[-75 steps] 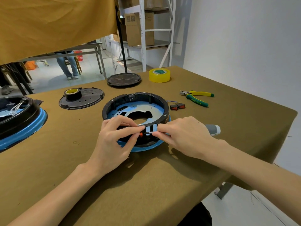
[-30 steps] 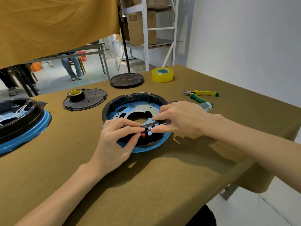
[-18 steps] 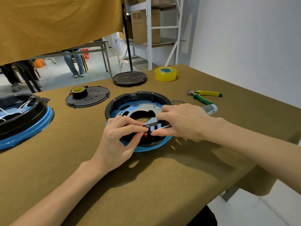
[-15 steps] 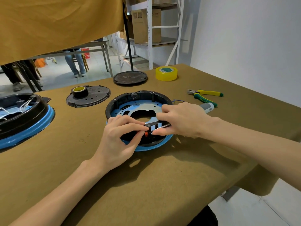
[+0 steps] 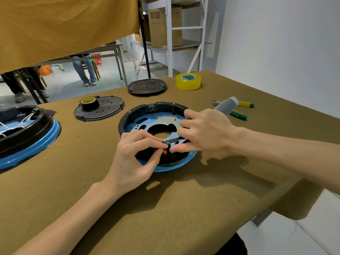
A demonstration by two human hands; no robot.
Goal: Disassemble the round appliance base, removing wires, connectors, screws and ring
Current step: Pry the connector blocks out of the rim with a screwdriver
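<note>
Round base (image 5: 147,116) mid-desk, both hands working a connector at its near rim.
Left hand (image 5: 137,159): fingers (image 5: 145,138) curled, pinching a small black-and-orange connector (image 5: 165,148) on the rim. Right hand (image 5: 204,132) grips a grey-handled screwdriver (image 5: 226,105), fingers wrapped round it, metal tip at the connector. Green-yellow pliers (image 5: 239,110) lie just behind that hand, toward the desk's right edge. Yellow tape roll (image 5: 188,81) and a black disc (image 5: 147,86) at the far edge; perforated black cover (image 5: 108,109) with a small tape roll (image 5: 89,103) on top, left of the base. Second blue-rimmed base (image 5: 27,133) at the left edge.
</note>
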